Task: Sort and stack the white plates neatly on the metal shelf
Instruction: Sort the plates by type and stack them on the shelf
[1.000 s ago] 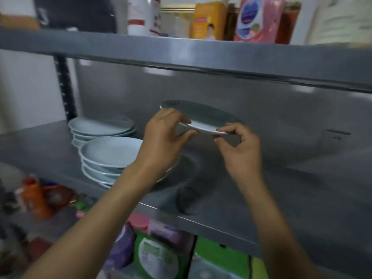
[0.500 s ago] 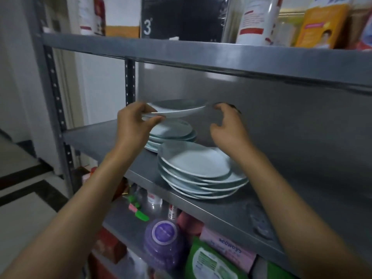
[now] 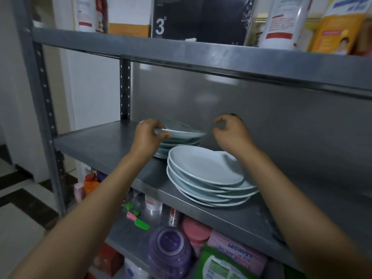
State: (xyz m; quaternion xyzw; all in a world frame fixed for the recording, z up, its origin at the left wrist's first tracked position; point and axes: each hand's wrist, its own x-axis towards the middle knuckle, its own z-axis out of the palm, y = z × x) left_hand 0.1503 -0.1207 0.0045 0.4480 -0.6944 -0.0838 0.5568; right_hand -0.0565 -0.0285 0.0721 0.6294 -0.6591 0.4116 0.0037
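Two stacks of white plates stand on the grey metal shelf point(image 3: 96, 141). The rear stack point(image 3: 181, 141) holds smaller plates; the front stack point(image 3: 205, 174) holds several larger ones and sits a little askew. My left hand point(image 3: 148, 137) pinches the left rim of a small white plate point(image 3: 181, 132) that rests on top of the rear stack. Just to the right of that plate's rim, my right hand point(image 3: 231, 133) hovers with fingers curled and holds nothing.
The shelf above point(image 3: 201, 53) hangs low over the plates and carries boxes and bottles. A steel back panel point(image 3: 261, 117) closes the rear. Below, the lower shelf holds a purple jar point(image 3: 171, 252), wipes packs and small bottles. The upright post point(image 3: 44, 109) stands at left.
The small plate came down from in front of the back panel onto the rear stack. My right hand let go of its rim; my left hand still grips it.
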